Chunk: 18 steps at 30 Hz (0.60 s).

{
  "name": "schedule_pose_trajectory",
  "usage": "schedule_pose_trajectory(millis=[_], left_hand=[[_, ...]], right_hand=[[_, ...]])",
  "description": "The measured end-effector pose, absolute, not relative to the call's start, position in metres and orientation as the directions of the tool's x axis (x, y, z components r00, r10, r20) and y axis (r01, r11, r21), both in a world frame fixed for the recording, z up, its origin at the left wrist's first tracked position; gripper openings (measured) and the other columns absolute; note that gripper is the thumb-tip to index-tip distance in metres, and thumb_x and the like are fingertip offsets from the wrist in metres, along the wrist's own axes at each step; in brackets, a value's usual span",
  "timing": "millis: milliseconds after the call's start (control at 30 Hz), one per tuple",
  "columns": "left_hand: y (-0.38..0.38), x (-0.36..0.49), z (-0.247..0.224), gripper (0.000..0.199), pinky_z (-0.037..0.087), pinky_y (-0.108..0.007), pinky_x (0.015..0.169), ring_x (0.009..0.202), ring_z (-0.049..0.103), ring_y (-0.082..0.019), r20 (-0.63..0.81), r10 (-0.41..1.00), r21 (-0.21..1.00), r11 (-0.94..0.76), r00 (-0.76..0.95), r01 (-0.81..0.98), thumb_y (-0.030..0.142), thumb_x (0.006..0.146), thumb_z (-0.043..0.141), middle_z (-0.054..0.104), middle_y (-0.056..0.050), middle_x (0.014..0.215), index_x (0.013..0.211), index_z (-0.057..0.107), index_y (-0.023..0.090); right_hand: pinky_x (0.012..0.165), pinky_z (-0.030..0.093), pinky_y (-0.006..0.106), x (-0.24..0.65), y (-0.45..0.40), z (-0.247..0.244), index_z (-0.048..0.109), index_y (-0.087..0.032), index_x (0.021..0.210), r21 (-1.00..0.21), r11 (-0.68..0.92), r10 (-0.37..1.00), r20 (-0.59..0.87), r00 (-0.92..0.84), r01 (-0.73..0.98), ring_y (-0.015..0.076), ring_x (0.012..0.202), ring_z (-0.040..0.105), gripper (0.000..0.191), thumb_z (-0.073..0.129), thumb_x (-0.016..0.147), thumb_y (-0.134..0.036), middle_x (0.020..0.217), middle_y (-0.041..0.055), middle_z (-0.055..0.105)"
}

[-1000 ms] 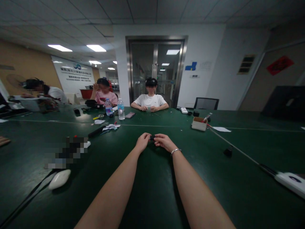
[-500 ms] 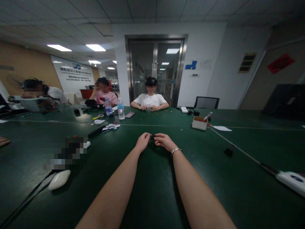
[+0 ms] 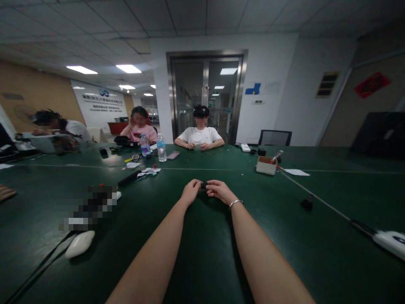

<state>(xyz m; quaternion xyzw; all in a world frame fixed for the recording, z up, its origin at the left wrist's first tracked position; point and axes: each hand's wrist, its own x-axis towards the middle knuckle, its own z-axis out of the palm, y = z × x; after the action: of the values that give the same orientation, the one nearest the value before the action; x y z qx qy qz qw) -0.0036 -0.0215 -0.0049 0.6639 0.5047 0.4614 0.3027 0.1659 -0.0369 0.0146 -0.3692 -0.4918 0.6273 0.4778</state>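
Observation:
Both my arms reach forward over the green table (image 3: 202,261). A small black object (image 3: 204,185) sits between my hands, too small and too covered by fingers to name its kind. My left hand (image 3: 191,192) pinches its left end. On its right end are the closed fingertips of my right hand (image 3: 220,191), which has a silver bangle (image 3: 236,203) at the wrist. The object is held just above or on the tabletop; I cannot tell which.
To the left lie a white rounded object (image 3: 80,245) with a black strap and a black rod (image 3: 129,178). Two water bottles (image 3: 161,147) stand farther back. A small cardboard box (image 3: 266,166), a black clip (image 3: 306,202) and a white power strip (image 3: 390,241) are at right. People sit across the table.
The whole view has tilted slightly, so things appear a little lower. My hands keep the same hold on the small black object.

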Motion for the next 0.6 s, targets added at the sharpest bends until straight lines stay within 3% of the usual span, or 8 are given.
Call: schedule_pose_trajectory(millis=[200, 367, 600], left_hand=[[-0.0232, -0.0029, -0.0043, 0.022, 0.046, -0.028, 0.079, 0.080, 0.059, -0.015, 0.362, 0.927, 0.881, -0.373, 0.095, 0.291, 0.027, 0.083, 0.049, 0.066, -0.005, 0.093, 0.094, 0.065, 0.017], [-0.0273, -0.0030, -0.0004, 0.021, 0.045, -0.029, 0.080, 0.086, 0.059, -0.016, 0.350, 0.928, 0.889, -0.372, 0.130, 0.267, 0.021, 0.082, 0.049, 0.066, -0.006, 0.092, 0.096, 0.064, 0.016], [-0.0252, -0.0063, -0.0016, 0.029, 0.045, -0.028, 0.078, 0.078, 0.056, -0.013, 0.384, 0.899, 0.864, -0.430, 0.211, 0.260, 0.011, 0.077, 0.050, 0.060, -0.004, 0.086, 0.104, 0.061, 0.015]], right_hand=[[0.051, 0.055, 0.019, 0.1676, -0.0380, 0.0158, 0.058, -0.011, 0.094, -0.967, -0.062, 0.960, 0.010, -0.279, -0.247, 0.0095, 0.051, 0.062, 0.028, 0.071, 0.070, -0.006, 0.066, 0.0024, 0.064], [0.051, 0.055, 0.019, 0.1672, -0.0385, 0.0160, 0.058, -0.010, 0.094, -0.968, -0.060, 0.963, 0.009, -0.271, -0.246, 0.0092, 0.051, 0.062, 0.028, 0.071, 0.070, -0.006, 0.066, 0.0021, 0.064], [0.049, 0.055, 0.018, 0.1656, -0.0357, 0.0151, 0.056, -0.010, 0.094, -0.976, -0.064, 0.966, -0.008, -0.258, -0.207, 0.0091, 0.050, 0.062, 0.032, 0.074, 0.068, -0.007, 0.065, 0.0025, 0.064]])
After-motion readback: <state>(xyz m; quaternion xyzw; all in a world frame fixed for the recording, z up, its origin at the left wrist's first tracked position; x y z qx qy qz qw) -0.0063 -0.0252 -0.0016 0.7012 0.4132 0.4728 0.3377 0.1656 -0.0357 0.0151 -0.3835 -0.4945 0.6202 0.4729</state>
